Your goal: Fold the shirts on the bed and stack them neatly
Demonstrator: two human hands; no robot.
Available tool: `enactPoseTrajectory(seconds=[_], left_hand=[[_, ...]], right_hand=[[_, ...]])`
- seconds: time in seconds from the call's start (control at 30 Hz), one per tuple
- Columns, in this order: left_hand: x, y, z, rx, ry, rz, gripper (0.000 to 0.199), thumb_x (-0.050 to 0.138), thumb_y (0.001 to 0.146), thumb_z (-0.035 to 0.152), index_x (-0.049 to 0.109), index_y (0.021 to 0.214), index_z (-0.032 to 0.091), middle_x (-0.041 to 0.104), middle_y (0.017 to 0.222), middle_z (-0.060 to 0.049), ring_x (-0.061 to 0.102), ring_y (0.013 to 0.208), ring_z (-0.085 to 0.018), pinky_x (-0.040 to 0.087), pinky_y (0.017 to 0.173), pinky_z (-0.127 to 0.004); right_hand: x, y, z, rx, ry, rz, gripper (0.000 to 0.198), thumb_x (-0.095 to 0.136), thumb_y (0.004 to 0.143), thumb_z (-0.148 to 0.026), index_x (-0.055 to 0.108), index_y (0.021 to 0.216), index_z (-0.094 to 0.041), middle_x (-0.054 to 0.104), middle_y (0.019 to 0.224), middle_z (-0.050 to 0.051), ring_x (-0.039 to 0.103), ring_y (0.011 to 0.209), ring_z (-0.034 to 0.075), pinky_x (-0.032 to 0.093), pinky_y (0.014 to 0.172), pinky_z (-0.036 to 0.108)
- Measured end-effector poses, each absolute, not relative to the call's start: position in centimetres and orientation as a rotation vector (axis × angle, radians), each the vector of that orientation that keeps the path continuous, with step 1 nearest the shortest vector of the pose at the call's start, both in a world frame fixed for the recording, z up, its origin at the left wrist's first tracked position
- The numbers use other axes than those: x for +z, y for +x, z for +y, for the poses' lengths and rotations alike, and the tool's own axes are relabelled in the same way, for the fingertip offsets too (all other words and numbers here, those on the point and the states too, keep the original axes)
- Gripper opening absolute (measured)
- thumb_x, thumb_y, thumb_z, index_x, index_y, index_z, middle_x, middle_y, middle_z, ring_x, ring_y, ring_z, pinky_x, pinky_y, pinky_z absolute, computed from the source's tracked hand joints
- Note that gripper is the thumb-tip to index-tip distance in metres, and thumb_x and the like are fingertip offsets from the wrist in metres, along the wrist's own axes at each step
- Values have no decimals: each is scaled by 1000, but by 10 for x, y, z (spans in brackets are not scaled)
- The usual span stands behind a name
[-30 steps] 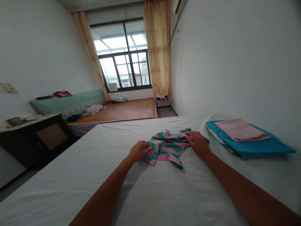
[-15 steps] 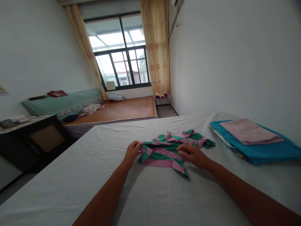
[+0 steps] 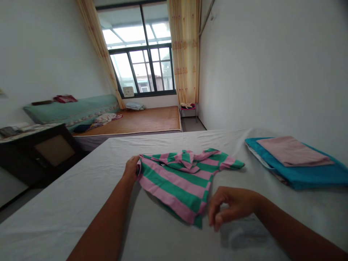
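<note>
A pink and green striped shirt (image 3: 174,181) lies partly spread on the white sheet (image 3: 81,203) in front of me. Its upper part is bunched at the far side, and one sleeve reaches out to the right. My left hand (image 3: 132,168) is closed on the shirt's left edge, some of its fingers hidden by the cloth. Just right of the shirt's near corner, my right hand (image 3: 233,206) hovers over the sheet with its fingers curled but apart and nothing in them.
On the right, a folded pink cloth (image 3: 293,150) rests on folded blue fabric (image 3: 307,177) near the wall. Beyond the sheet stands a bed with a brown mat (image 3: 152,119). A dark cabinet (image 3: 54,152) is at the left, and a small stool (image 3: 188,107) stands by the curtain.
The shirt has gone from bunched to more spread, its stripes now showing. My left hand has moved left with the edge; my right hand has let go and come nearer to me.
</note>
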State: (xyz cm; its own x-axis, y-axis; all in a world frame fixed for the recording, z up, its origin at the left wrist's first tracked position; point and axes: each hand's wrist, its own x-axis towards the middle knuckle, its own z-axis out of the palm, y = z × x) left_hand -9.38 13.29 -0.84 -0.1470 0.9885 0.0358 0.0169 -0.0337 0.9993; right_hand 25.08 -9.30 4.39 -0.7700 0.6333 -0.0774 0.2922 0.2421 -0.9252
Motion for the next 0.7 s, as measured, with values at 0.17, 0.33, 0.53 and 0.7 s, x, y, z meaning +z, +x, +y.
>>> enactPoseTrajectory(seconds=[0.17, 0.33, 0.53, 0.7], left_hand=[[-11, -105, 137, 1398, 1240, 1449, 23, 61, 63, 30, 61, 83, 18, 63, 80, -2, 62, 78, -19, 52, 65, -29], [-4, -80, 119, 1242, 2125, 1447, 23, 56, 75, 23, 68, 94, 22, 65, 104, -7, 56, 106, -24, 45, 93, -36], [-15, -19, 83, 625, 2754, 1117, 51, 62, 78, 25, 56, 128, 22, 59, 126, -10, 50, 119, -27, 36, 102, -41], [-6, -20, 84, 625, 2720, 1296, 30, 52, 80, 18, 67, 106, 22, 67, 107, -7, 59, 103, -23, 41, 94, -34]], right_hand=[[19, 245, -79, 1156, -1098, -1989, 35, 52, 89, -48, 70, 93, -18, 68, 80, 3, 62, 72, 14, 48, 66, 23], [-5, 284, -49, 704, -1475, -1628, 36, 50, 87, -49, 64, 96, -17, 58, 61, -2, 51, 51, 12, 40, 47, 22], [7, 246, -76, 865, -1260, -2114, 43, 70, 72, -50, 67, 110, -30, 69, 94, 4, 62, 78, 21, 50, 67, 31], [11, 203, -92, 598, -1100, -2353, 34, 62, 77, -23, 68, 106, -39, 69, 99, 0, 62, 93, 24, 49, 81, 33]])
